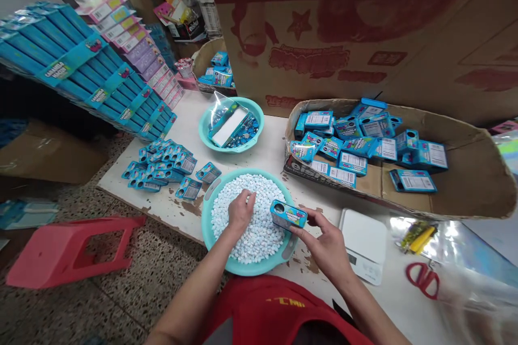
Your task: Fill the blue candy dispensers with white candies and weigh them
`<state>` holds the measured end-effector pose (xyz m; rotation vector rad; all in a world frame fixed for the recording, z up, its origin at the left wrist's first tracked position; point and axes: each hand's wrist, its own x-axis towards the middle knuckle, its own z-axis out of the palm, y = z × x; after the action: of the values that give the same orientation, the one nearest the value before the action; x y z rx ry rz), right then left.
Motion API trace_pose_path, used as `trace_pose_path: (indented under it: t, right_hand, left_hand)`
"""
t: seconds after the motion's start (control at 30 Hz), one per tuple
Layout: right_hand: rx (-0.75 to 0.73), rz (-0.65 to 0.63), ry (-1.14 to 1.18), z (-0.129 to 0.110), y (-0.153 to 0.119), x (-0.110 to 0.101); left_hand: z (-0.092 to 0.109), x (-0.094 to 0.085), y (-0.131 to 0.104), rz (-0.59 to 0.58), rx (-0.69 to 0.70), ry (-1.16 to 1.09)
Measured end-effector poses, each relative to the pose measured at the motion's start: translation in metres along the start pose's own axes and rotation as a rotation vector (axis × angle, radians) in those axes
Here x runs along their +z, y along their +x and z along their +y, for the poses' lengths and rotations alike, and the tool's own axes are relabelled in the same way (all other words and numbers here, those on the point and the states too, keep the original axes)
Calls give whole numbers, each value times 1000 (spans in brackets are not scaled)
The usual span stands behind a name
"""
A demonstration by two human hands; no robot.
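A turquoise basin [208, 214] full of small white candies [259, 248] stands in front of me on the table. My left hand [242, 211] is down among the candies, its fingers curled in on some of them; the fingertips are partly hidden. Over the basin's right side, my right hand [326, 240] grips a small blue candy box [288, 214] by its right end. A dark round opening shows on the box's upper left. Several similar blue boxes [162, 164] are piled to the left of the basin.
Behind stands a second turquoise basin [202, 137] with small blue pieces and a clear-windowed packet. A cut-down carton [465, 183] of blue boxes is at right, near a white scale [370, 234] and red scissors [423, 280]. A red stool [52, 253] stands left; stacked blue cartons [84, 70] rise behind.
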<state>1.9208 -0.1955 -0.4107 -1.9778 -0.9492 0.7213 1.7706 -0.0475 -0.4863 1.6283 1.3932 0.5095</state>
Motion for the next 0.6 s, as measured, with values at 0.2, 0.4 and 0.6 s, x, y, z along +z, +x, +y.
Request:
trace_pose_path:
  t: [0.2, 0.4, 0.6]
  right_hand:
    - [-192, -71, -174, -10, 2, 9]
    - [-350, -140, -334, -35, 7, 34]
    - [-330, -144, -348, -44, 10, 39]
  left_hand:
    - [38, -28, -5, -24, -367, -1118]
    - [74, -35, -20, 60, -128, -1193]
    - [75, -30, -20, 169, -48, -1105]
